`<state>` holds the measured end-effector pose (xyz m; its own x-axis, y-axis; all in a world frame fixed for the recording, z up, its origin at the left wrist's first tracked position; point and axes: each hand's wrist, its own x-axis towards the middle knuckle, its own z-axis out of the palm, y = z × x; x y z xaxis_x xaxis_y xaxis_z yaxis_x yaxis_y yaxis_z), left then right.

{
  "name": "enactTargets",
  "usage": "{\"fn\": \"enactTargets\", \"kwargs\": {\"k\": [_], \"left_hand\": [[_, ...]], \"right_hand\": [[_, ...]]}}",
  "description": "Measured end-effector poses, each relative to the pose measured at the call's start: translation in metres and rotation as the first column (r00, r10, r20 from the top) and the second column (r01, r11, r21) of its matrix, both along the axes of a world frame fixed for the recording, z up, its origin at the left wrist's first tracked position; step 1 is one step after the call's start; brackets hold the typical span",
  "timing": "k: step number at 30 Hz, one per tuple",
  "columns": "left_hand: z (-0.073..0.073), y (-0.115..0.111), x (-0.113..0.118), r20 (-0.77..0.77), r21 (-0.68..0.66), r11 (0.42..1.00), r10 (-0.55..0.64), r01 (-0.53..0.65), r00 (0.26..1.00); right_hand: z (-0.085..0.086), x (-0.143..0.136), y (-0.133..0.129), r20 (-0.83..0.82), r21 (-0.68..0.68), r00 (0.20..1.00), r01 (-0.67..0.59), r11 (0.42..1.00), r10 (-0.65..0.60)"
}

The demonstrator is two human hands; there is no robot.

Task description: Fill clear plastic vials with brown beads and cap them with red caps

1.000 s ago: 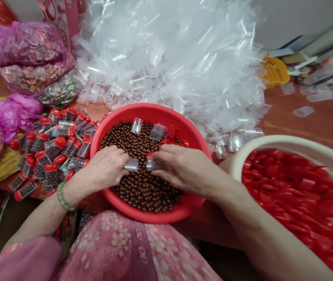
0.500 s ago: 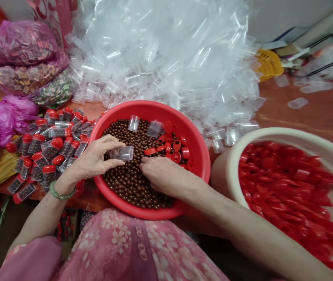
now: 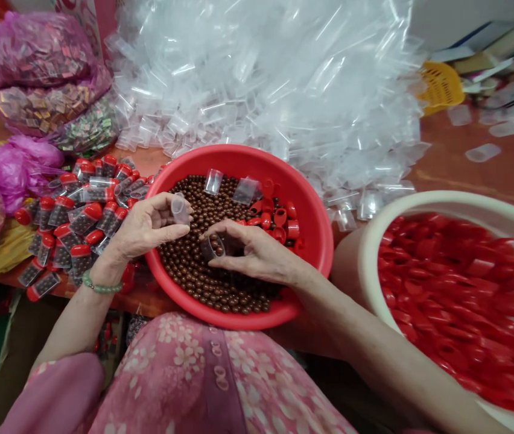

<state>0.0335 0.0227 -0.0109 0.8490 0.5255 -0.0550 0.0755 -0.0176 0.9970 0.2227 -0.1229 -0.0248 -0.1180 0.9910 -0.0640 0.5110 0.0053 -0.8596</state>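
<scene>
My left hand holds a clear plastic tube between thumb and fingers over the left side of the red basin. In my right hand is another clear tube, its mouth tilted toward me, with some brown balls showing in it. Brown balls fill much of the basin. Two more clear tubes lie on them near the far rim, one upright-leaning and one flat. Red caps are gathered at the basin's right side.
Filled tubes with red caps are heaped left of the basin, beside bags of small packets. Behind rises a big pile of clear tubes. A cream tub of red caps stands at the right, a yellow basket farther back.
My left hand has moved up slightly and its tube has turned its open end toward me. My right hand has risen from the balls, and a tube now shows in it.
</scene>
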Motion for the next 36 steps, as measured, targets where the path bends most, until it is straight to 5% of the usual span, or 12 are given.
{"fn": "enactTargets", "kwargs": {"k": [8, 10, 14, 23, 29, 33, 36], "left_hand": [[0.003, 0.002, 0.006, -0.189, 0.248, 0.955, -0.119, 0.165, 0.975], [0.002, 0.003, 0.009, -0.287, 0.454, 0.857, -0.118, 0.243, 0.951], [0.003, 0.006, 0.015, -0.441, 0.725, 0.556, -0.077, 0.405, 0.894], [0.027, 0.013, 0.034, -0.685, 0.728, 0.024, -0.010, 0.685, 0.729], [0.027, 0.003, 0.043, -0.755, 0.652, -0.120, -0.022, 0.748, 0.655], [0.024, -0.006, 0.042, -0.776, 0.597, -0.303, 0.015, 0.743, 0.630], [0.018, 0.000, 0.041, -0.781, 0.599, -0.303, -0.016, 0.741, 0.624]], "right_hand": [[0.000, 0.003, -0.004, 0.101, -0.012, 0.995, 0.027, 1.000, -0.025], [-0.001, 0.004, -0.006, 0.123, -0.023, 0.992, 0.019, 1.000, -0.016], [0.000, 0.006, -0.012, 0.122, -0.030, 0.992, 0.025, 0.999, -0.022], [-0.006, 0.010, -0.019, 0.145, -0.038, 0.988, 0.051, 0.998, -0.045], [-0.003, 0.011, -0.020, 0.207, 0.004, 0.978, 0.029, 1.000, -0.029], [-0.002, 0.012, -0.023, 0.234, 0.029, 0.972, 0.012, 0.999, -0.019], [-0.006, 0.012, -0.026, 0.236, 0.042, 0.971, 0.011, 0.999, -0.021]]}}
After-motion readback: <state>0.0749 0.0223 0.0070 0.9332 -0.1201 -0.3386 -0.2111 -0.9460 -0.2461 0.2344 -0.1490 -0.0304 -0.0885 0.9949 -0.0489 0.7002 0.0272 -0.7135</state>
